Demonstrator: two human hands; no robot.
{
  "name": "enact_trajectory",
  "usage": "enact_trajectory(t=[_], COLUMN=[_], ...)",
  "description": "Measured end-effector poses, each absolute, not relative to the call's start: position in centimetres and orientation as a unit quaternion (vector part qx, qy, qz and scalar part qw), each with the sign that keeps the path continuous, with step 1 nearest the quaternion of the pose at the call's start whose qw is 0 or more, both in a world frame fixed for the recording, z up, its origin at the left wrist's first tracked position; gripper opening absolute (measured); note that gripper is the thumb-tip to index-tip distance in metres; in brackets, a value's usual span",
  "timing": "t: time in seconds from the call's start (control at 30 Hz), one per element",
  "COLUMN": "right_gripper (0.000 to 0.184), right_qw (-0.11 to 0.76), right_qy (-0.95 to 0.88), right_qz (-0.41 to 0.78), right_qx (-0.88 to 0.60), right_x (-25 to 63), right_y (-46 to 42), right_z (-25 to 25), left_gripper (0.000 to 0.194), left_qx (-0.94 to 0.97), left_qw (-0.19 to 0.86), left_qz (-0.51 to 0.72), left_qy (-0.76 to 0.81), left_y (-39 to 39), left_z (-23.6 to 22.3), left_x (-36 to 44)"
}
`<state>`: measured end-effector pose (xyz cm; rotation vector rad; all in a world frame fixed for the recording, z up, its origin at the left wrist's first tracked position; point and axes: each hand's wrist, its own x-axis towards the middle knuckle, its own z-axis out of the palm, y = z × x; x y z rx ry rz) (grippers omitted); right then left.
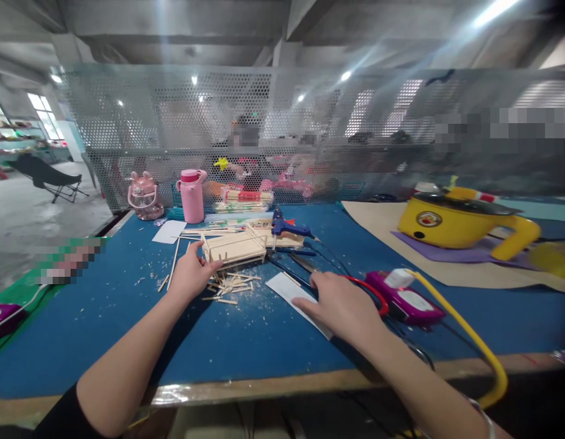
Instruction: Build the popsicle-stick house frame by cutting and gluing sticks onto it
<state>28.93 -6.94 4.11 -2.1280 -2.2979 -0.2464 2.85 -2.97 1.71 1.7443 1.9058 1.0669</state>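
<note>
My left hand [191,274] pinches the near left corner of a small pale wooden stick model [239,247], a flat tray-like piece with a low rail. Loose cut sticks [234,285] lie in a heap just below it. My right hand [339,302] is low over the table, its thumb stretched apart from the bent fingers, which are partly hidden. Close to those fingers are a tool's metal jaws [303,263] and its red handle [378,296]. A white paper strip [286,292] lies partly under this hand. Behind the model rests a blue glue gun [289,225].
A pink bottle [192,198] and a pink clear cup [146,198] stand at the back left, near bundled sticks [245,198]. On the right are a purple power strip [405,299], a yellow cable [465,329] and a yellow pot [451,222]. A perforated screen [172,122] borders the back.
</note>
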Motion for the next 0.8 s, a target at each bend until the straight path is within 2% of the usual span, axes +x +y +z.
enact_trajectory(t=[0.07,0.23,0.43,0.6,0.7,0.8], right_gripper=[0.034,0.034,0.028,0.016,0.015,0.014], right_qw=[0.015,-0.022,0.029,0.07,0.114,0.227], right_qy=[-0.741,-0.746,-0.78,-0.818,-0.822,-0.815], right_qz=[-0.083,-0.026,0.061,0.137,0.187,0.21], right_qx=[-0.667,-0.665,-0.622,-0.554,-0.526,-0.49], right_x=[28.4,28.0,28.5,28.7,28.7,27.7], right_y=[-7.1,-6.7,-6.0,-5.8,-5.3,-4.2], right_z=[4.1,4.1,4.7,5.3,5.6,6.8], left_gripper=[0.065,0.066,0.061,0.059,0.064,0.068], left_qx=[0.62,0.62,0.604,0.592,0.597,0.613], left_qw=[0.168,0.145,0.127,0.136,0.151,0.16], left_qz=[0.374,0.384,0.415,0.41,0.409,0.414], left_qy=[0.669,0.669,0.668,0.68,0.673,0.654], left_y=[-2.9,-2.8,-2.2,-1.5,-1.3,-1.4], left_z=[1.5,1.5,1.2,0.8,0.8,0.8], left_x=[2.8,2.7,2.1,1.6,1.6,1.8])
